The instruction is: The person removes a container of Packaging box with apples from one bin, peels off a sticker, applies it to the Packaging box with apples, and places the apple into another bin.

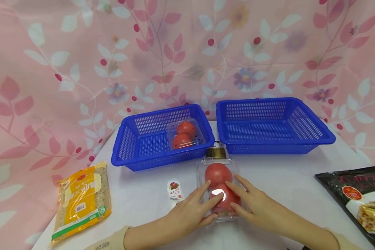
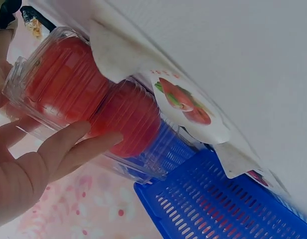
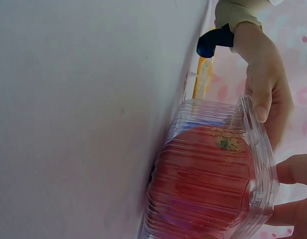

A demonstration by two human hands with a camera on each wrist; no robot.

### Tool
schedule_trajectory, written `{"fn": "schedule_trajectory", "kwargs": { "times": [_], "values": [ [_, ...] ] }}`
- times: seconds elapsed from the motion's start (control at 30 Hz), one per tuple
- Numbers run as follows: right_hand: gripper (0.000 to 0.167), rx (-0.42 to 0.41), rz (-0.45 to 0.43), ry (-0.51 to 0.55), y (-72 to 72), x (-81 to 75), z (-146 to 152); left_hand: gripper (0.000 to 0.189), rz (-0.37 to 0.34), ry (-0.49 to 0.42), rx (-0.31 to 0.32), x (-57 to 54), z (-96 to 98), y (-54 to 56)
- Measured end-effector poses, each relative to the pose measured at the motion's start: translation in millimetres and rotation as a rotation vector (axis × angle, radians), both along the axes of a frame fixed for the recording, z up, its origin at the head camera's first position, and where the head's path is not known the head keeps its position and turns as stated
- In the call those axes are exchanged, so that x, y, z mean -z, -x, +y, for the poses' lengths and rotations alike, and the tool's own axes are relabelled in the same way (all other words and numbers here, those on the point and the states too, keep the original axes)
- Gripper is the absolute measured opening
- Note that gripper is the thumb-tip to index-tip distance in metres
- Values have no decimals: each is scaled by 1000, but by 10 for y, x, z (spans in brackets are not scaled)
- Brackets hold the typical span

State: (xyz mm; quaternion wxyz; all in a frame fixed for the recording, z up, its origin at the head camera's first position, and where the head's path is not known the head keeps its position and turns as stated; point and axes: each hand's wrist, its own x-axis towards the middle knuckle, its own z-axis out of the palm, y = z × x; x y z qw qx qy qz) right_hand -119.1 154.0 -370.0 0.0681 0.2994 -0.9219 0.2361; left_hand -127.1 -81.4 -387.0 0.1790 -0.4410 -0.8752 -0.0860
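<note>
A clear plastic clamshell box (image 1: 200,175) with two red tomatoes (image 1: 218,174) lies on the table in front of me. My left hand (image 1: 190,210) rests its spread fingers on the lid from the left. From the other side, the fairly straight fingers of my right hand (image 1: 258,205) touch the lid too. Both wrist views show the box (image 3: 263,189) standing on the table with fingers along its lid edge. Left of the box lies a white label (image 1: 174,190) with a red fruit picture, seen close in the left wrist view.
A blue basket (image 1: 120,147) at back left holds another clear box of tomatoes (image 1: 186,129). A second blue basket (image 1: 276,141) stands at back right. A black-and-gold item (image 1: 215,152) lies between them. A yellow packet (image 1: 82,201) is at left, a black curry packet (image 1: 357,201) at right.
</note>
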Motion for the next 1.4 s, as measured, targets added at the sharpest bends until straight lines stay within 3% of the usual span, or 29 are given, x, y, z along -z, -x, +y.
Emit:
{"fn": "schedule_trajectory", "kwargs": {
  "times": [0.33,0.6,1.0,1.23,1.3,1.4],
  "values": [
    [51,54,149,-118,-27,31,-32,47,-78,109,-26,-101,-37,-1],
    [50,63,170,-125,-21,5,-16,53,-79,194,-46,-157,-49,-24],
    [56,35,430,-155,83,7,-41,50,7,116,-33,-235,-221,-97],
    [44,9,516,-132,166,-28,-186,45,-86,142,-137,-268,-407,-51],
    [40,-15,555,-125,188,-24,-239,45,-137,165,-189,-267,-468,10],
    [53,-55,605,-111,208,-17,-326,46,-254,206,-287,-247,-577,145]
  ]
}}
